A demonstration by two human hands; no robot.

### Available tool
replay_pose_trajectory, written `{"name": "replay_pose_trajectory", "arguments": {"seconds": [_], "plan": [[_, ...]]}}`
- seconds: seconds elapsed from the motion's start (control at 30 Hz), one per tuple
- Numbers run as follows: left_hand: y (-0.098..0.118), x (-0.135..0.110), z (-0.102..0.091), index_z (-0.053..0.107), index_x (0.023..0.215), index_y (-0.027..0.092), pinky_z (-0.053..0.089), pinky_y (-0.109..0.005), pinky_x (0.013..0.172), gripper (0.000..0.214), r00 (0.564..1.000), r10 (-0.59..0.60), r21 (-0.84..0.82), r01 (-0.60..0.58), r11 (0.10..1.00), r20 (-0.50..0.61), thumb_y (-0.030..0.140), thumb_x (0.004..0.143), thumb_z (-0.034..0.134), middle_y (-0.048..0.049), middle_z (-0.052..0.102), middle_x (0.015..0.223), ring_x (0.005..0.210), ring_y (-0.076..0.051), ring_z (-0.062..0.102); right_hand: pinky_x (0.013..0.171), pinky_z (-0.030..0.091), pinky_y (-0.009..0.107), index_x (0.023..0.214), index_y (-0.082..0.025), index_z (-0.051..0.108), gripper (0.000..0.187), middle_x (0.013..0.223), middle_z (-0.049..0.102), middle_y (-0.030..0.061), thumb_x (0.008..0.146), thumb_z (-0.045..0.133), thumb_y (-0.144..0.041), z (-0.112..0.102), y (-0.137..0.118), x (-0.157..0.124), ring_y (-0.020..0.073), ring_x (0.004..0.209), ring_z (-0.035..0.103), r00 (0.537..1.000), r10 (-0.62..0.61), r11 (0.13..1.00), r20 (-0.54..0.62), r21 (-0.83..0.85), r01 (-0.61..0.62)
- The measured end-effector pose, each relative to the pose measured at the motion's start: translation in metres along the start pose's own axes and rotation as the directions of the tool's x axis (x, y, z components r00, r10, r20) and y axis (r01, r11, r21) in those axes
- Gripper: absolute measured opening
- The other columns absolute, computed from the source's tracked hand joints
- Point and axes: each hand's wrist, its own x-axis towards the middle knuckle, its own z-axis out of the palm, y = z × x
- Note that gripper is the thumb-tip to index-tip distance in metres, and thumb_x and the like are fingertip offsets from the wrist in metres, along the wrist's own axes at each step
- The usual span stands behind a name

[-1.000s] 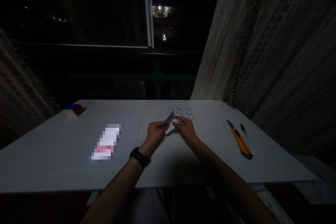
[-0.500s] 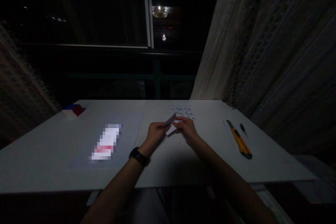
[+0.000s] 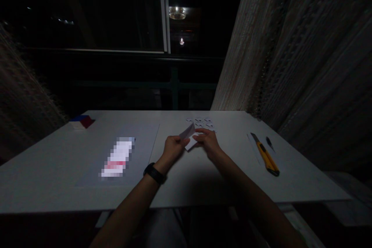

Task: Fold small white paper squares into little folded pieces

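Observation:
A small folded piece of white paper [image 3: 192,143] is held between my two hands above the table. My left hand [image 3: 173,147], with a dark band on its wrist, pinches the paper's left side, thumb on top. My right hand [image 3: 207,142] grips its right side between thumb and fingers. One flap of the paper stands tilted up at the far left, and the rest lies flatter toward me. Just beyond my hands, several small white paper pieces with dark marks [image 3: 199,120] lie in rows, partly hidden by my right hand.
On the white table [image 3: 226,186], a yellow utility knife [image 3: 266,156] and a small dark pointed tool [image 3: 270,143] lie at right. A lit, blurred-out phone [image 3: 117,157] rests on a large pale sheet [image 3: 145,143] at left. A blue, red and white block [image 3: 81,121] sits far left.
The paper's raised flap has opened wider, so more of its inner face shows. My left thumb has shifted slightly right over the paper; both hands stay nearly in place.

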Motion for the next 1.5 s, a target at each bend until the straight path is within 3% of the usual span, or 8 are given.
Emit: {"name": "replay_pose_trajectory", "arguments": {"seconds": [0.3,0.7,1.0,1.2,1.33,1.5], "plan": [[0.002,-0.002,-0.001,0.067,0.060,0.008,0.032,-0.022,0.047,0.031,0.997,-0.057,-0.146,0.063,0.987,0.047,0.036,0.050,0.074,-0.0015,0.057,0.053,0.048,-0.010,0.045,0.042,0.048,0.023,0.080,-0.013,0.065,0.031,0.054,0.064,0.0001,0.050,0.071,-0.019,0.000,0.000,0.000,0.0134,0.047,0.058,0.999,-0.014,1.000,0.032,-0.024,0.014],[-0.001,0.000,-0.001,0.065,0.053,0.011,0.030,-0.021,0.044,0.029,0.998,0.023,0.026,-0.024,0.999,0.057,0.039,0.055,0.071,-0.0004,0.055,0.048,0.047,-0.011,0.044,0.040,0.046,0.023,0.075,-0.014,0.065,0.029,0.050,0.062,-0.0014,0.047,0.070,-0.017,0.000,0.001,0.001,0.0131,0.043,0.056,1.000,-0.030,0.999,-0.001,-0.036,0.030],[-0.001,-0.001,0.000,0.067,0.058,0.011,0.034,-0.022,0.048,0.025,0.999,0.017,-0.048,-0.015,0.999,0.037,0.035,0.055,0.071,-0.0024,0.061,0.055,0.050,-0.012,0.050,0.042,0.046,0.022,0.076,-0.013,0.065,0.029,0.051,0.062,-0.0016,0.048,0.070,-0.017,0.001,0.000,0.000,0.0129,0.045,0.057,1.000,-0.027,0.999,0.008,-0.034,0.027],[0.002,-0.001,0.000,0.065,0.052,0.010,0.033,-0.022,0.046,0.026,1.000,-0.003,-0.029,0.004,1.000,0.022,0.035,0.054,0.071,-0.0010,0.056,0.048,0.045,-0.011,0.046,0.042,0.046,0.022,0.079,-0.013,0.063,0.030,0.050,0.061,-0.0015,0.050,0.069,-0.017,0.001,0.000,-0.001,0.0127,0.044,0.057,1.000,-0.025,0.998,0.007,-0.049,0.025],[0.000,0.000,0.000,0.066,0.056,0.009,0.036,-0.023,0.048,0.026,1.000,0.000,-0.077,-0.001,0.997,-0.002,0.035,0.054,0.071,-0.0027,0.060,0.054,0.050,-0.013,0.051,0.042,0.046,0.021,0.091,-0.015,0.059,0.036,0.058,0.064,-0.0007,0.057,0.068,-0.022,0.003,0.001,-0.002,0.0121,0.047,0.058,0.999,-0.016,0.997,0.051,-0.070,0.020],[-0.005,0.003,-0.001,0.069,0.064,0.008,0.039,-0.025,0.052,0.027,0.997,-0.001,-0.129,-0.009,0.992,-0.076,0.033,0.055,0.069,-0.0062,0.065,0.060,0.054,-0.016,0.055,0.041,0.047,0.021,0.095,-0.018,0.049,0.046,0.057,0.061,-0.0030,0.055,0.072,-0.020,0.010,0.002,-0.009,0.0129,0.048,0.059,0.983,0.098,0.990,0.153,-0.120,-0.080]]}}
